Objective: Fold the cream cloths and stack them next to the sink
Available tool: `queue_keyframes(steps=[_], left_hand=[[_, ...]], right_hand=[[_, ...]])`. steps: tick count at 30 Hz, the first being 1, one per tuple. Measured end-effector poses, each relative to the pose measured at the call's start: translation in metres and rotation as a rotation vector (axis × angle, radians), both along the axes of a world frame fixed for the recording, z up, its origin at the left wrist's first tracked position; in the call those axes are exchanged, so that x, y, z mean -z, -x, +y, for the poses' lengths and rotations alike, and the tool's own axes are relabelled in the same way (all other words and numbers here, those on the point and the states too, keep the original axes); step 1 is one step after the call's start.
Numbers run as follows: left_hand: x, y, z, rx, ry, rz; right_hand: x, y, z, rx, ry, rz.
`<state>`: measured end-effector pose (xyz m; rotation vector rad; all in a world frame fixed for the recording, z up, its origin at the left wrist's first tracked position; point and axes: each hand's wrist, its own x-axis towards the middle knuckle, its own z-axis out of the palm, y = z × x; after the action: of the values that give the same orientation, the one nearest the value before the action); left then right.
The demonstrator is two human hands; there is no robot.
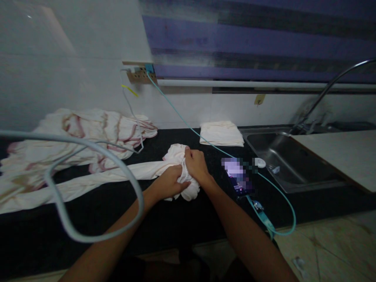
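Your left hand [172,181] and right hand [197,164] grip bunched cream cloth [190,192], fingers curled in. Folded cream fabric square [221,134] lies behind-right of it.

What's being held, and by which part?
The left hand and right hand both hold the white cloth by its bunched end.

1 left hand [170,182], 1 right hand [196,166], 1 bunched cloth [192,191], 1 cloth pile [91,124], 1 folded cloth [221,134], 1 phone [237,178], 1 teal cable [294,215], 1 sink [293,162], 1 faucet [330,83]
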<state>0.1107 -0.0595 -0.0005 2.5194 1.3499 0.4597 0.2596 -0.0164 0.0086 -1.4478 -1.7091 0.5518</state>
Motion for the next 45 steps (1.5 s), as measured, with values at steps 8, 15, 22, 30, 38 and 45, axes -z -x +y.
queue_keyframes(steps=[8,15,22,30,38,45], left_hand=[[0.0021,-0.0003,-0.0011,-0.129,-0.052,0.227],[0.0023,0.0013,-0.0013,-0.111,0.045,0.133],[0.0080,0.0037,0.0007,-0.124,-0.045,0.172],[0.0039,0.0012,0.0000,-0.102,-0.013,0.188],[0.0083,0.0057,0.0020,-0.085,0.004,0.165],[0.0087,0.0068,0.0038,-0.063,0.051,0.111]], right_hand=[[0.0024,0.0016,-0.0043,-0.105,-0.050,0.078],[-0.0017,0.0050,-0.0091,-0.120,-0.097,0.055],[0.0007,0.0054,-0.0066,-0.105,-0.035,0.005],[0.0060,0.0049,-0.0020,-0.144,0.005,0.021],[0.0050,0.0039,-0.0017,-0.203,0.012,0.011],[0.0044,0.0056,-0.0024,-0.178,0.037,-0.007]])
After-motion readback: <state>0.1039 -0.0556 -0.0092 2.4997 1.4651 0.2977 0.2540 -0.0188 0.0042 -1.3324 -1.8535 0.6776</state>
